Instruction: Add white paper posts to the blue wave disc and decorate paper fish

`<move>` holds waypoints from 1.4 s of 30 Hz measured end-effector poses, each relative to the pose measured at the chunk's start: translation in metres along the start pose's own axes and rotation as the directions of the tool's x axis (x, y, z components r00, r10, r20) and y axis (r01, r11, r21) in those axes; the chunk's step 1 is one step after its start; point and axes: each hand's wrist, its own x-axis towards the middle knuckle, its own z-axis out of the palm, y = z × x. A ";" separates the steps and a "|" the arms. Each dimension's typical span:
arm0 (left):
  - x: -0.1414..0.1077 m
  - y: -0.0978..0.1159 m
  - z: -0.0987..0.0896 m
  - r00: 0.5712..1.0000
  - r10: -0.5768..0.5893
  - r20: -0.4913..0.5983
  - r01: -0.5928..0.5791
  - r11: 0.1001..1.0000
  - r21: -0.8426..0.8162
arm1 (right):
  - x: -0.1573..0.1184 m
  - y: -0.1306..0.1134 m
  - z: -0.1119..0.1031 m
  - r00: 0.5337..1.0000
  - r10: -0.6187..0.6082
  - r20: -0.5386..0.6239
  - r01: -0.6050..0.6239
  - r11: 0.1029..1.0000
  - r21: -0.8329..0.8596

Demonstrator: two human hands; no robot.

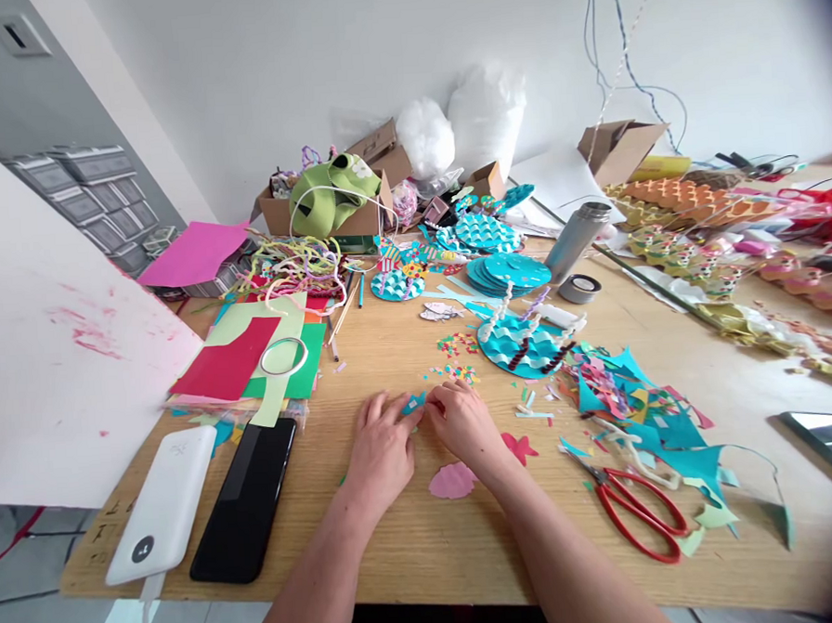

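A small blue paper cutout with pale marks is held between the thumb and forefinger of my left hand, low over the wooden table. My right hand is closed in a pinch at the cutout's right end; what its fingertips hold is hidden. Beneath my right wrist lies a red paper cutout, and a pink scalloped paper piece is between my forearms. Just beyond my hands are small piles of coloured paper bits. Farther right stands a blue wavy paper disc with upright fuzzy stems.
Red-handled scissors and paper scraps lie at right. At left are a white power bank, a black phone and coloured sheets under a tape roll. A metal flask stands behind stacked blue discs.
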 end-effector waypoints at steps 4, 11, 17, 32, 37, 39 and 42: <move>0.000 0.000 0.000 1.000 0.001 -0.001 -0.001 1.000 0.000 | 0.000 0.000 0.000 1.000 0.008 -0.008 -0.008 1.000 0.009; 0.001 0.000 0.001 1.000 0.010 -0.013 -0.010 1.000 0.002 | 0.001 0.001 0.003 1.000 -0.014 -0.022 0.014 1.000 0.011; 0.001 -0.001 0.002 1.000 0.017 -0.026 -0.017 1.000 -0.006 | 0.002 0.003 0.006 0.998 -0.048 -0.048 0.051 0.997 0.064; 0.001 0.000 0.001 0.999 0.011 -0.034 -0.012 1.000 -0.013 | 0.002 0.003 0.008 0.996 -0.063 -0.068 0.073 0.987 0.143; 0.001 0.000 0.002 0.999 0.008 -0.036 -0.009 1.000 -0.017 | 0.002 0.003 0.011 0.992 -0.107 -0.066 0.116 0.981 0.154; 0.001 -0.001 0.002 0.999 0.009 -0.039 -0.009 1.000 -0.020 | 0.003 0.003 0.012 0.989 -0.101 -0.104 0.119 0.975 0.186; 0.001 -0.002 0.003 0.999 0.002 -0.038 -0.003 1.000 -0.024 | 0.003 0.003 0.011 0.979 -0.088 -0.184 0.131 0.963 0.234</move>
